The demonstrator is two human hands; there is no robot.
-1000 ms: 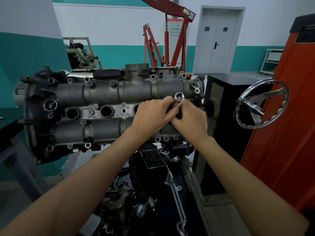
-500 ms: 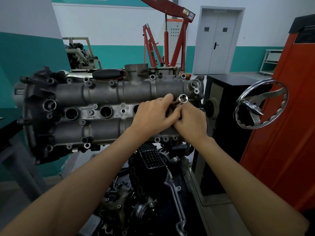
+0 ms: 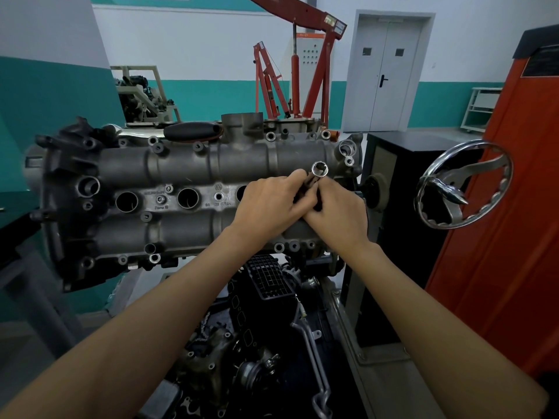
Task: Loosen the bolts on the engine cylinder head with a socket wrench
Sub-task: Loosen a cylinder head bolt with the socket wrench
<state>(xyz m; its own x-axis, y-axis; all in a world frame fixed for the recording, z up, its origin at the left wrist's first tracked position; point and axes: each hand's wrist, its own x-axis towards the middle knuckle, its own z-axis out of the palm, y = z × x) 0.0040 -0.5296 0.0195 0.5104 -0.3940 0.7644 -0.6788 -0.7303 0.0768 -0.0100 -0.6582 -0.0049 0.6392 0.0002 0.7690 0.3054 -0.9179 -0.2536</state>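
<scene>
Both hands meet in front of the right end of the engine cylinder head, which sits on an engine stand with its cover face turned toward the camera. Left hand and right hand press together, fingers curled around a dark tool body between them; the socket sticks up from the grip, open end toward the camera, not seated on any bolt. The tool is probably the socket wrench, though the hands hide most of it. Step in hand, by my reading: fitting or adjusting the socket, before any loosening starts. Next move calls for turning the socket toward the head and seating it squarely on a bolt. Count: one socket, two hands, three open round wells along the middle row, one chrome handwheel at right.
</scene>
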